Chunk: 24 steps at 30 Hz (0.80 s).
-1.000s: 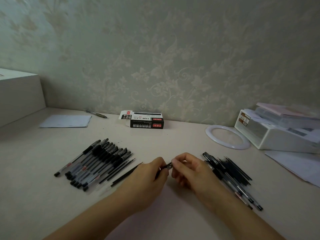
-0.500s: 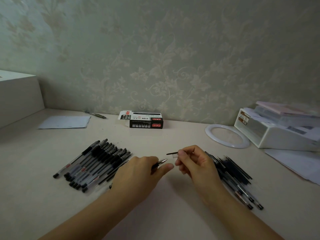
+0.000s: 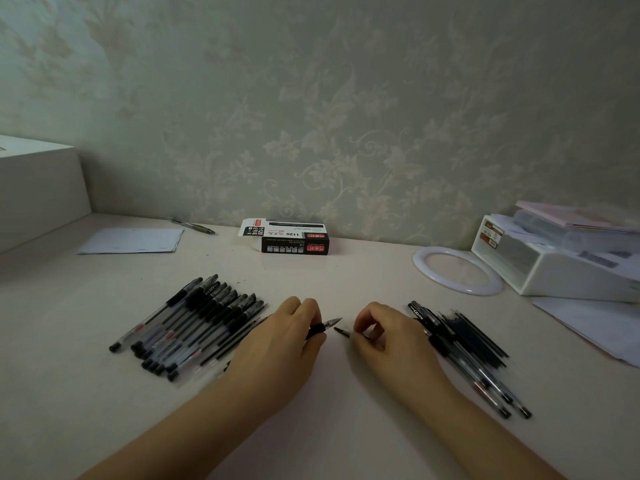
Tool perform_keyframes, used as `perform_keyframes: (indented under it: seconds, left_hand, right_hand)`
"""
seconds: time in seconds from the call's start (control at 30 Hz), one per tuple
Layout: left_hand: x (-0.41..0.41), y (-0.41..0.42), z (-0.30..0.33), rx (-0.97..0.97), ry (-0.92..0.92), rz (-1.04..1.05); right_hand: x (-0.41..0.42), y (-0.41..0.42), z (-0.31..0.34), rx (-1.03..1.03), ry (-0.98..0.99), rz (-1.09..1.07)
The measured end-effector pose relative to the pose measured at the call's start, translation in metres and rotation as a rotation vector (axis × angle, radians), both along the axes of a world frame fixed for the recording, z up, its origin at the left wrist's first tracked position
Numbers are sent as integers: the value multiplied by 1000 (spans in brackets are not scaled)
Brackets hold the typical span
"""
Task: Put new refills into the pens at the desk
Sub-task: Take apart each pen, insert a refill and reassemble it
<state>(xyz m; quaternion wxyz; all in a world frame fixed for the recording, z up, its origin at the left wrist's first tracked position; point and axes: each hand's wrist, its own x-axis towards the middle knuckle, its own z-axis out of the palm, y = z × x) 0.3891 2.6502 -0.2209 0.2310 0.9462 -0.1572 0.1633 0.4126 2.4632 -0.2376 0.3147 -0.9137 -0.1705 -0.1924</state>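
My left hand [image 3: 280, 344] grips a black pen [image 3: 323, 326] whose metal tip points right, most of the barrel hidden under the hand. My right hand [image 3: 384, 336] pinches a small dark pen cap [image 3: 343, 331] just right of that tip, a short gap between the two. A row of several capped black pens [image 3: 194, 323] lies on the desk to the left, with thin black refills [image 3: 239, 337] along its near side. To the right lies a second pile of pens and refills [image 3: 464, 344].
A black and white refill box [image 3: 291, 239] stands near the wall. A white ring [image 3: 457, 275] and a white organiser [image 3: 561, 261] sit at the right, over papers [image 3: 595, 327]. A sheet of paper [image 3: 133, 240], a loose pen [image 3: 192, 225] and a white box [image 3: 38, 188] are at the left.
My right hand, with the cap it pulled off the pen, has dropped lower and moved a little further right. The left hand has kept the pen nearly still.
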Motion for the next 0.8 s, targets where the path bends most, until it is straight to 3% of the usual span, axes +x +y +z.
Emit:
perform_keyframes:
  seconds: [0.2, 0.43, 0.63, 0.8]
  left_hand:
    - [0, -1, 0, -54, -58, -52]
    - [5, -2, -2, -138, -68, -146]
    - [10, -1, -6, -147, -8, -147]
    - [8, 0, -8, -146, -32, -144]
  right_hand:
    - [-4, 8, 11, 306, 62, 68]
    - [-3, 9, 10, 450, 280, 156]
    - [-3, 4, 14, 572, 333, 255]
    - [-5, 5, 14, 548, 358, 270]
